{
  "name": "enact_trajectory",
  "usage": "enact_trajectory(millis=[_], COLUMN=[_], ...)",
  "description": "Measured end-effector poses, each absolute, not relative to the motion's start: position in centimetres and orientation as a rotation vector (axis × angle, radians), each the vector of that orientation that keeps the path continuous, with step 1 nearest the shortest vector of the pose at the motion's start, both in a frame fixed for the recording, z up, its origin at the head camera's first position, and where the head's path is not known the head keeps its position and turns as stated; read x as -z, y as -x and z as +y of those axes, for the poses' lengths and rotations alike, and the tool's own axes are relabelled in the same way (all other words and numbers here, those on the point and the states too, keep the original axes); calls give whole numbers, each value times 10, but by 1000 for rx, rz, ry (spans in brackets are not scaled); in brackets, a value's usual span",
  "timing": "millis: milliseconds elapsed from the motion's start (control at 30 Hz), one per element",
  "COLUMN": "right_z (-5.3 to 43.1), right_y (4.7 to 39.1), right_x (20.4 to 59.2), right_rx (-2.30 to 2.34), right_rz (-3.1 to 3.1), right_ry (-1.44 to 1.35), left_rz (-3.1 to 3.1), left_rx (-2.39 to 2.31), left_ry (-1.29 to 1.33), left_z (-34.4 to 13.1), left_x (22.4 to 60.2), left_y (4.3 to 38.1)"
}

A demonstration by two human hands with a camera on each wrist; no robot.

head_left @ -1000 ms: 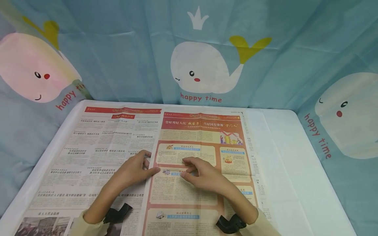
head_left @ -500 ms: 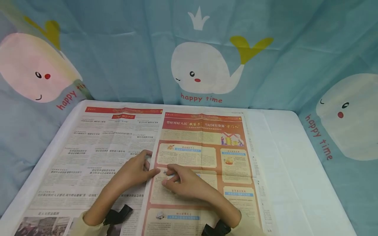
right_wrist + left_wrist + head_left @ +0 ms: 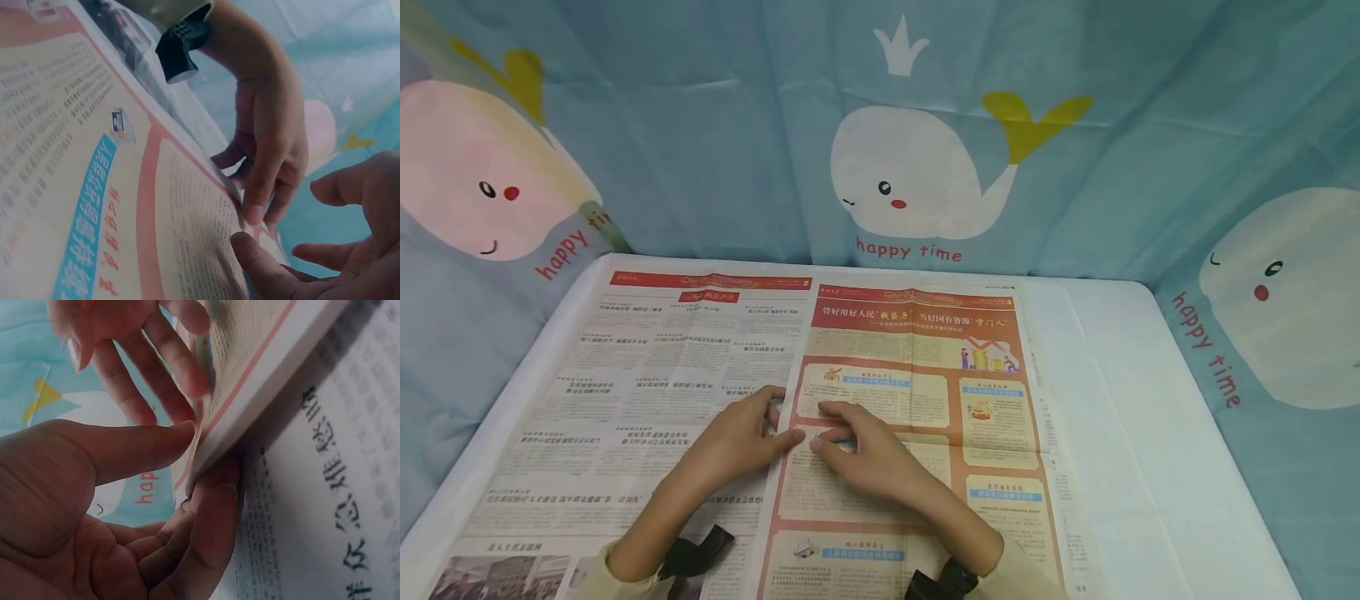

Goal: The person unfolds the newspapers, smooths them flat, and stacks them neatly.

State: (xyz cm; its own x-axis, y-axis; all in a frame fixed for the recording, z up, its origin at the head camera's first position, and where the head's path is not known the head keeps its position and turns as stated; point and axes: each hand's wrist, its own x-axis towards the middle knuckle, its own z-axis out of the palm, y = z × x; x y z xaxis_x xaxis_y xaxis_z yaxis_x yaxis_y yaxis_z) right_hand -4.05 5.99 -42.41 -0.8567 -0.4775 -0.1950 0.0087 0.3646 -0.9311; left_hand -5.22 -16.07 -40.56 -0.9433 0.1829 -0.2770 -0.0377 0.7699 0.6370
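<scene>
A newspaper lies spread in the head view, with a grey text page (image 3: 658, 367) at left and an orange-framed page (image 3: 850, 496) at right. My left hand (image 3: 733, 437) pinches the left edge of the orange-framed page. In the left wrist view its thumb (image 3: 150, 447) rests on top and curled fingers (image 3: 209, 525) sit under the slightly lifted edge. My right hand (image 3: 872, 450) is over that page, close to the left thumb. Its fingers look loosely bent and spread in the right wrist view, with nothing between thumb and forefinger (image 3: 256, 259); whether a fingertip touches the paper, I cannot tell.
A white table (image 3: 1150, 433) shows right of the newspaper, its far edge against a blue curtain (image 3: 722, 167) printed with whales. Black bands with camera mounts (image 3: 700, 552) are on both wrists. More paper layers (image 3: 1060, 492) show under the orange-framed page's right side.
My right hand has moved left across the orange-framed page toward my left hand, then slightly up. My left hand has kept its pinch at the page edge.
</scene>
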Motion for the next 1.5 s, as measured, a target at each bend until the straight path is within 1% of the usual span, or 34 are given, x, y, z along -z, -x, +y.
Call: enact_trajectory(millis=[200, 467, 700, 833, 1233, 1500], right_z=[55, 52, 50, 48, 46, 46], right_y=[39, 39, 39, 43, 41, 39], right_x=[424, 429, 433, 434, 436, 433], right_rx=[1537, 1568, 1568, 1621, 1735, 1677], right_rz=[2077, 2060, 2163, 2096, 1791, 1848], right_ry=[370, 395, 495, 532, 377, 292], left_rz=[2641, 2612, 2594, 2602, 2623, 2573], left_rx=[-983, -1091, -1120, -1088, -984, -1021], left_ry=[-122, -146, -188, -206, -144, -138], left_z=[-160, -160, -162, -163, -159, -160], left_x=[404, 406, 410, 410, 404, 400], left_y=[52, 56, 58, 58, 56, 56])
